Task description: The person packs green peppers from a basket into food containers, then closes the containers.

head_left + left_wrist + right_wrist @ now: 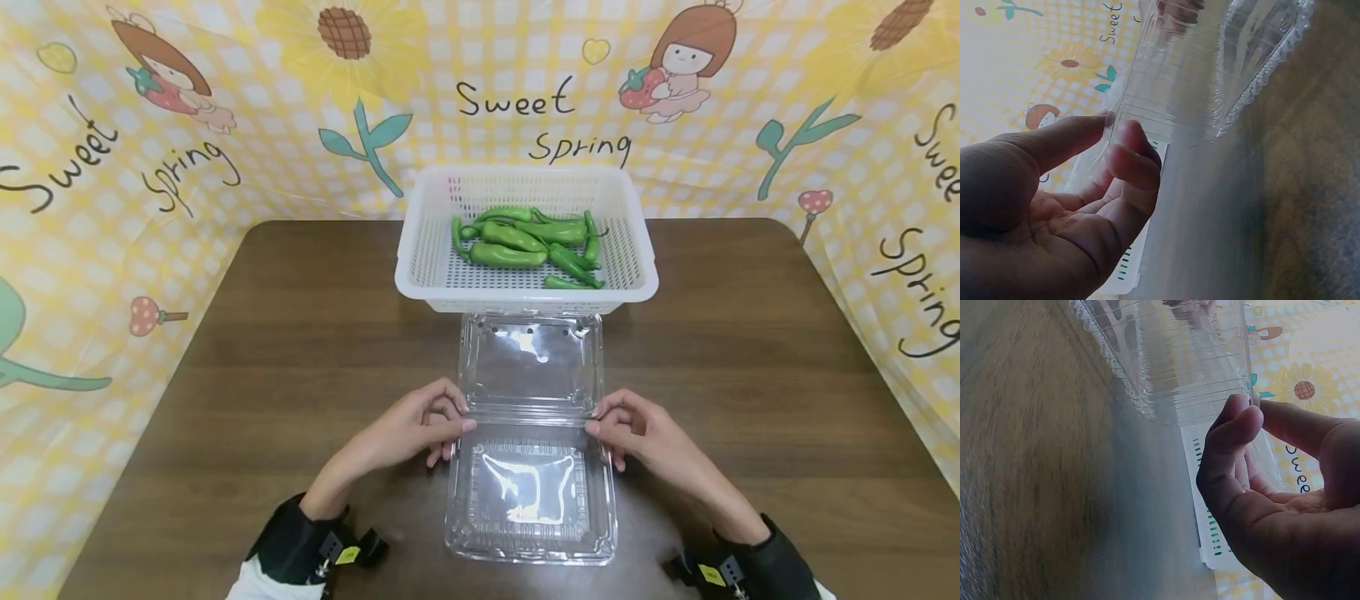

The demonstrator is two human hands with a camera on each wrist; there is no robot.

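Straight ahead of my hands, at the far side of the brown wooden table (300,350), sits a white slotted basket (420,258). A heap of green peppers (525,246) lies in its middle. Beyond that, and wrapping round to either side of me, hangs a yellow checked backdrop (112,250) printed with sunflowers, strawberries, cartoon girls and the words "Sweet Spring". Both wrist views catch a corner of the basket against that cloth.
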